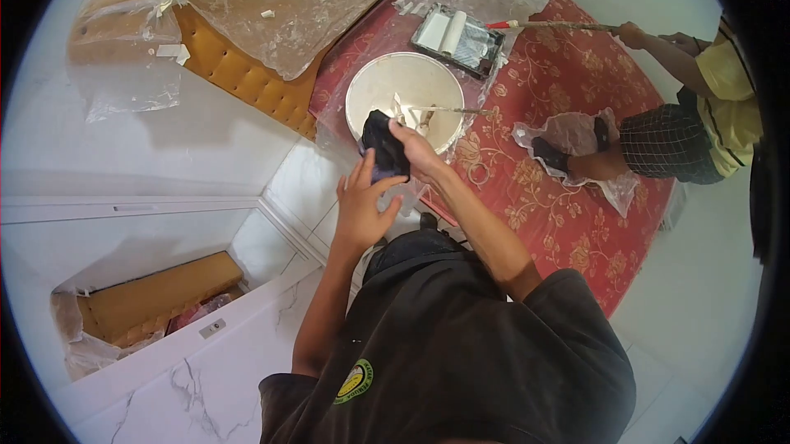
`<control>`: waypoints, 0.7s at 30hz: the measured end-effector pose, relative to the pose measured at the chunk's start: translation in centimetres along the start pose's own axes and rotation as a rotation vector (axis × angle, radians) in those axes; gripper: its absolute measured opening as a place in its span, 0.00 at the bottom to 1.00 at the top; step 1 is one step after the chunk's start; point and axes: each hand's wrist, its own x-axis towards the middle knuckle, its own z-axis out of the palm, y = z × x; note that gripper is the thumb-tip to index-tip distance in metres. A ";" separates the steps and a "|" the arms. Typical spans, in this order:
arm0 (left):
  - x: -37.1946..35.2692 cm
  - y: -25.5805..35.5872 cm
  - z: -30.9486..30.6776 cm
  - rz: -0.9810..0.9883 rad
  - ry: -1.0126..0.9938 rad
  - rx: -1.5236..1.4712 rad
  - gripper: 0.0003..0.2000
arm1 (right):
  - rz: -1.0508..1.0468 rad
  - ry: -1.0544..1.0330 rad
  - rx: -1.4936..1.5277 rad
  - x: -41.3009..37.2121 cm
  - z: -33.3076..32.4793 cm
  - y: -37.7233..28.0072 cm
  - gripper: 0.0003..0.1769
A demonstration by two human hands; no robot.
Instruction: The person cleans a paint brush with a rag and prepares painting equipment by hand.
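Observation:
My right hand (418, 156) grips a flat black object (383, 146) by its upper right edge, thumb on top; its kind is not clear, and a purplish sheen shows at its lower side. Close below it is my left hand (360, 207), fingers apart and the fingertips at the object's lower left edge. Directly beyond both hands stands a large white bucket (374, 74). Inside the bucket are pale paint-smeared tools and a thin stick (448, 109) that reaches over the rim; my right hand and the black object cover part of its near side.
A co-worker (728, 106) stands on plastic at the right, holding a long pole (568, 25) that leads to a roller (452, 32) in a black paint tray (477, 57). Red floral cloth (568, 230) lies beneath. Plastic sheeting (255, 8) drapes tufted tan furniture (239, 65). A mirror stands left.

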 end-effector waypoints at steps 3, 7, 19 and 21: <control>-0.7 -1.3 0.5 -0.157 0.092 0.145 0.20 | -0.154 -0.031 -0.318 -1.6 0.8 -1.7 0.27; 1.7 -2.7 4.7 -0.164 0.104 0.227 0.38 | -0.336 0.047 -1.225 -2.8 2.9 2.8 0.27; 3.3 -5.4 10.7 -0.093 -0.034 0.124 0.31 | -0.207 0.110 -1.352 -8.0 3.1 -0.1 0.25; 3.3 -8.2 10.6 -0.048 -0.236 -0.179 0.26 | -0.091 0.039 -1.295 -9.2 3.5 -1.3 0.24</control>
